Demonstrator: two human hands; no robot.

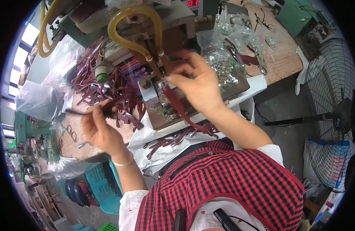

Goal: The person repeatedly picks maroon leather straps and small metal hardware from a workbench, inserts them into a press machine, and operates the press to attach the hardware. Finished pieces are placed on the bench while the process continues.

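Note:
My left hand (99, 130) pinches a dark red eyeglass temple (121, 101) between thumb and fingers, over the left side of the bench. My right hand (202, 85) reaches in at the press head, thumb and fingertips drawn together beside two copper-coloured rods (156, 67). What those fingertips hold is too small to make out. Below them, another dark red temple (175, 101) has one end at the metal fixture (148, 92). Its curved end hangs toward me over the front edge of the machine base.
Many dark red temples (104, 86) lie heaped left of the machine; several more rest on white cloth (148, 143) in front. Small metal parts (229, 77) cover the right of the base. Yellow hoses (116, 21) loop above. A floor fan (335, 115) stands right, a turquoise crate (102, 184) lower left.

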